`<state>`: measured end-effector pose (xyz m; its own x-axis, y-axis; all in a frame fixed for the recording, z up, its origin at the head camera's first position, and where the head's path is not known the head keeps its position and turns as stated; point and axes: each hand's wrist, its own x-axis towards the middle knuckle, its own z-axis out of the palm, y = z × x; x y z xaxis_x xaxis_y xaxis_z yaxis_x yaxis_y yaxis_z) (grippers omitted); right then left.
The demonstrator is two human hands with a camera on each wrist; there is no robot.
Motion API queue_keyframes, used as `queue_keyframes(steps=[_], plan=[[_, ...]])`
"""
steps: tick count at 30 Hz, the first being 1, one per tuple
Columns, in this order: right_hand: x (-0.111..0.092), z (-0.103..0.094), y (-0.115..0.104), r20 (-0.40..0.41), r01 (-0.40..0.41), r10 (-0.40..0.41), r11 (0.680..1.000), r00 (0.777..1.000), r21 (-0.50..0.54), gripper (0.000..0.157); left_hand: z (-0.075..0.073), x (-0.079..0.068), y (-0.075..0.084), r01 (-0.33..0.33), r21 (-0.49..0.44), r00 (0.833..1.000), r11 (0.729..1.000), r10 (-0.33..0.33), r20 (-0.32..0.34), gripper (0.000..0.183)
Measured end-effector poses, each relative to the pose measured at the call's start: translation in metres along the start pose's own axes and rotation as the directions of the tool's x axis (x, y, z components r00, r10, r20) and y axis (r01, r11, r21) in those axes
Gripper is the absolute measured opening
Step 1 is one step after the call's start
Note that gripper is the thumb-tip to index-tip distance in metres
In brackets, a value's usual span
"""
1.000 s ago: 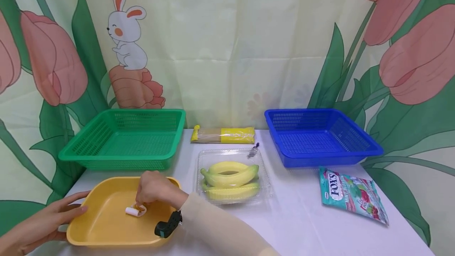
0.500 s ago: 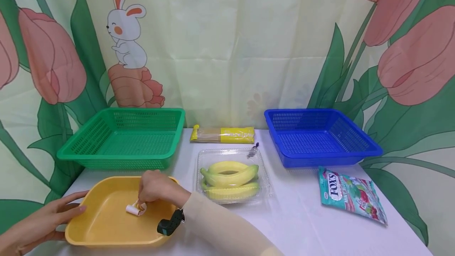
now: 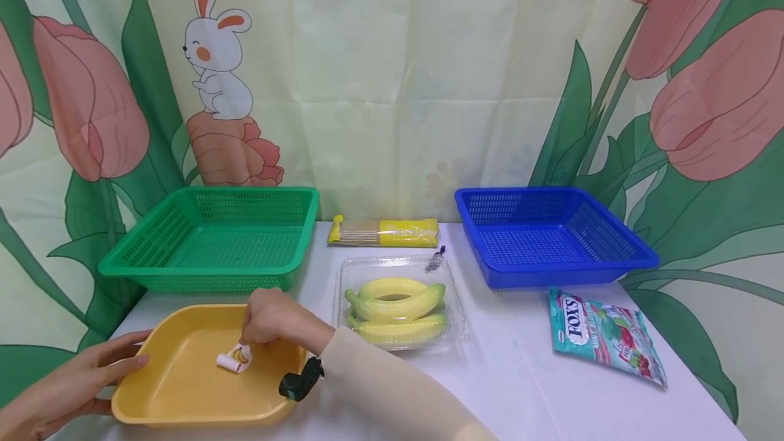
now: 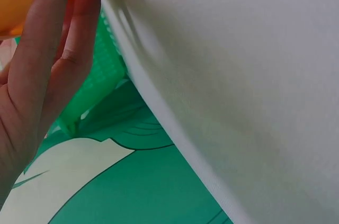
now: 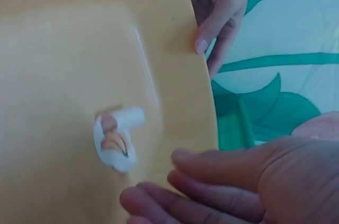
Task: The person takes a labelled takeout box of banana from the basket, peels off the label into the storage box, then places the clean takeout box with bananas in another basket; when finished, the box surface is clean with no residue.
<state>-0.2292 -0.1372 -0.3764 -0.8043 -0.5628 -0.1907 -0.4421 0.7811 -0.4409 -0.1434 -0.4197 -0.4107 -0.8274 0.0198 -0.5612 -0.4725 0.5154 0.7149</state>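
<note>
A yellow plastic basin (image 3: 177,373) stands at the front left. My left hand (image 3: 92,373) grips its left rim, the thumb over the edge and the fingers along the outside. Inside the basin lies a small white paper label, partly rolled up (image 3: 231,361), with a banana picture on its face. My right hand (image 3: 272,318) reaches over the basin just beyond the label. In the right wrist view, a gap separates the thumb from the fingers (image 5: 159,203); nothing is between them. There the label (image 5: 117,142) lies apart from the fingertips.
Behind the basin stands a green basket (image 3: 208,271); a blue basket (image 3: 563,267) is at the back right. Between them lie a yellow packet of thin sticks (image 3: 410,233) and a clear box (image 3: 380,267) of bananas (image 3: 401,305). A Fox's candy bag (image 3: 606,339) lies at right.
My right hand has shifted slightly up and right, away from the label. More of the label's banana picture shows now. The left hand stays on the basin's rim.
</note>
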Motion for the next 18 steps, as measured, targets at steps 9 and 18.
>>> queue_keyframes(steps=[9, 18], plan=[[-0.023, -0.038, 0.019, 0.019, 0.141, -0.144, 0.984, 0.989, 0.106, 0.014, 0.000, -0.006, -0.003, -0.002, 0.022, 1.000, 1.000, 0.002, -0.023, 0.085], [-0.044, -0.083, 0.075, 0.015, 0.162, -0.177, 0.931, 0.984, 0.328, 0.018, -0.007, -0.011, -0.005, 0.025, 0.043, 0.997, 0.999, -0.022, -0.071, 0.077]])
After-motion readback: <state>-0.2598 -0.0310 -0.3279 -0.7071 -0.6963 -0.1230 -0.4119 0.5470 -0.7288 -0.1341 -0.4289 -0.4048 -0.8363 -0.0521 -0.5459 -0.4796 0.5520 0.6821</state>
